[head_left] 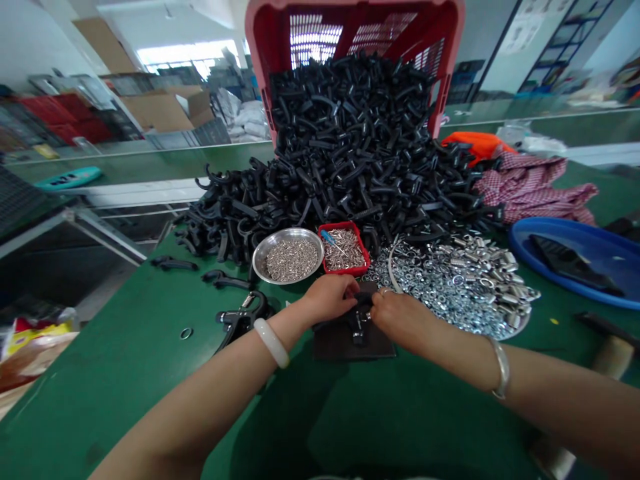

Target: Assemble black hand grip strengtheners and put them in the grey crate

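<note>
Forearms (200, 407) fill the bottom of my feed, both reaching across the green counter (115, 380). My left hand (327, 298), with a pale bangle (271, 343) at the wrist, and my right hand (401, 322), with a silver bangle (500, 367), meet over a dark pad (373, 348). Both are closed in a pinch on a black clip (361, 319) with metal parts, and my fingers hide much of it. Just left of the pad lies a similar clip with a spring (243, 319), and two loose black handles (175, 264) sit farther left. Directly ahead are a steel bowl of rings (285, 259) and a red tray of small metal parts (345, 248). To the right, washers and sleeves (450, 283) are spread across the counter. Behind them, a big heap of black hooks (350, 147) spills from a tilted red crate (350, 33). Off to the right are a blue tray (565, 253) and a checked cloth (535, 190).
</note>
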